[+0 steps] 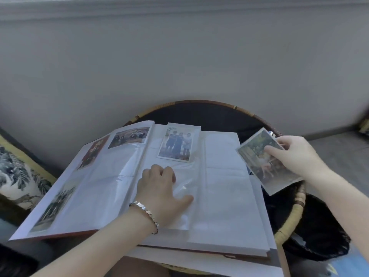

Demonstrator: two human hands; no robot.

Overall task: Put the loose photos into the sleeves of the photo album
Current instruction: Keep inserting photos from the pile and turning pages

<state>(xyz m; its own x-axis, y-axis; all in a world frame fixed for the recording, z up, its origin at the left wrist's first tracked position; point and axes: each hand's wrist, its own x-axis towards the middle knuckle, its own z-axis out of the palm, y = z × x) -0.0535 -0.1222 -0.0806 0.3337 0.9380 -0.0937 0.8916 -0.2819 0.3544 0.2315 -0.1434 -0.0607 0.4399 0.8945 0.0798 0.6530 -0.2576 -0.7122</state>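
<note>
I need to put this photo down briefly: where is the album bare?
The right page's outer column, between the sleeved photo and the loose photo in the right hand, is bare. Crowded by the spine, where the left hand rests.

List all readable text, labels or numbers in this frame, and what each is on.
None: no text can be read anywhere in the head view.
Loose photo, pinched in the right hand: picture only, blurred, no writing legible.
Sleeved photos in the photo album: pictures only, no captions or numbers visible.
Patterned cushion: leaf print, no lettering.
</note>
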